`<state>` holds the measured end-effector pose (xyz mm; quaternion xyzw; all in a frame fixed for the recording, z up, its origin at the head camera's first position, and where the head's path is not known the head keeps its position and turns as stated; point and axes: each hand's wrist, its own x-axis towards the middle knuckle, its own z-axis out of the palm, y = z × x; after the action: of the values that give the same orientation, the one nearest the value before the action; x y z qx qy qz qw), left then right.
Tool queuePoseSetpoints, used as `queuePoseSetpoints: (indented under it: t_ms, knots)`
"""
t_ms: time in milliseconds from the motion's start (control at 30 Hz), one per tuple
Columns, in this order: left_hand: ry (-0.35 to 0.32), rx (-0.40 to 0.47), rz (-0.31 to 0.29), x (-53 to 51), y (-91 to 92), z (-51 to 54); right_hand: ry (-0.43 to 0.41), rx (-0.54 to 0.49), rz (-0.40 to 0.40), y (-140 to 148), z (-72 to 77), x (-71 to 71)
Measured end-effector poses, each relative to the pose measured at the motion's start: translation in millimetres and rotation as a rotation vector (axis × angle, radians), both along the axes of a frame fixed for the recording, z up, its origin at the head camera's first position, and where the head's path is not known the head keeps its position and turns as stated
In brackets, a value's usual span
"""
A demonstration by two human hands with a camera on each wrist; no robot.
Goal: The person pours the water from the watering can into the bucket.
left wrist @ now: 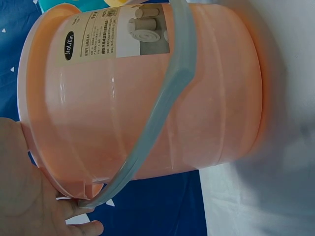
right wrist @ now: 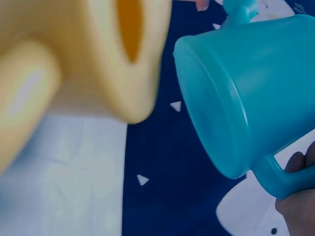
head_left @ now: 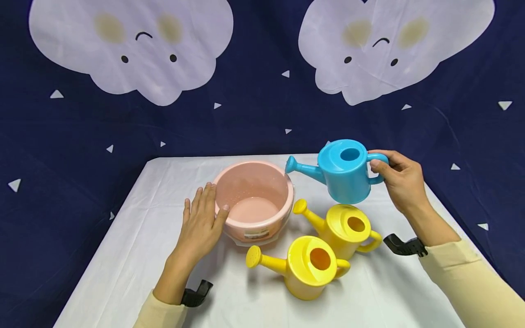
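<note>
My right hand point(head_left: 404, 180) grips the handle of a blue watering can point(head_left: 348, 182), which is held up with its spout pointing left, the spout's tip by the bucket's right rim. In the right wrist view the can's base point(right wrist: 211, 113) shows, tilted. My left hand point(head_left: 201, 223) rests against the left rim of a pink bucket point(head_left: 254, 223), fingers fairly straight. The left wrist view shows the bucket's side with a label point(left wrist: 113, 34) and a grey handle point(left wrist: 157, 113) hanging down. Within the bucket the pink bottom is visible; whether it holds water I cannot tell.
Two yellow watering cans stand on the white-covered table point(head_left: 135, 255): one yellow can point(head_left: 344, 228) below the blue one, another yellow can point(head_left: 309, 269) nearer the front. Both spouts point left. A dark blue cloth with clouds point(head_left: 262, 114) hangs behind the table.
</note>
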<state>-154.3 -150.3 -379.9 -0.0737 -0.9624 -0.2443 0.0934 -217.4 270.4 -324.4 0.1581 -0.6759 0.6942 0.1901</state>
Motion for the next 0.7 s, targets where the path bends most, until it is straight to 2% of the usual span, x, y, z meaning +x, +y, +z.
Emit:
queuePoseSetpoints:
  t_ms: [167,467,700]
  knots:
    - [0.001,0.004,-0.002,-0.4,-0.1,0.6,0.013,-0.079,0.016,6,-12.8,-3.1]
    - [-0.003,0.006,0.000,0.6,0.1,0.8,-0.046,-0.148,-0.089,13,-30.0,-8.3]
    - [0.000,-0.001,0.004,0.6,0.5,0.8,-0.027,-0.249,-0.071,15,-37.8,-11.1]
